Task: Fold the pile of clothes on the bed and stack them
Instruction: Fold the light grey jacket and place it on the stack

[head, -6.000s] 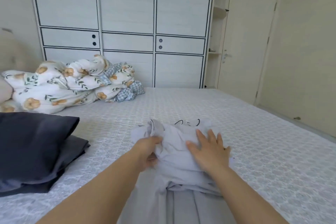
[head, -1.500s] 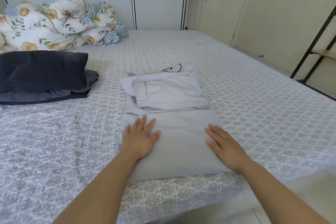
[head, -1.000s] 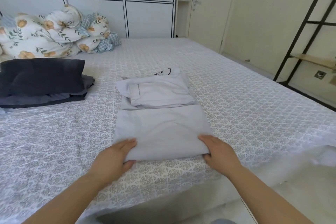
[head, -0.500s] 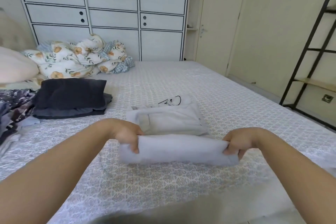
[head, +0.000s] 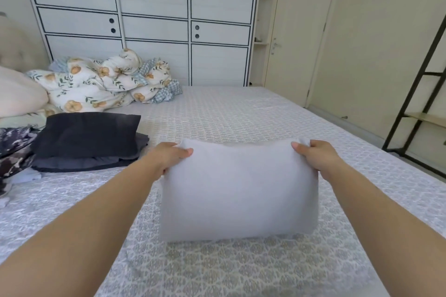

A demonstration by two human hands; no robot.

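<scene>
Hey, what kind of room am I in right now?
Most likely a bedroom. You're at a bed with a crumpled floral duvet near its head, a tall built-in wardrobe stands behind it, and both hands hold a folded light grey garment.

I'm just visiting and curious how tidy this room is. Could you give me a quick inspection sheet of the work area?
Surface: bed with patterned grey sheet.
Job's things: light grey garment, folded, held up by its top corners; dark folded stack to the left.
Clutter: floral duvet, crumpled; patterned dark clothes, unfolded.
Hands: left hand and right hand each grip a corner.
Cables: nothing seen.
Surroundings: wardrobe, door, black rack.
</scene>
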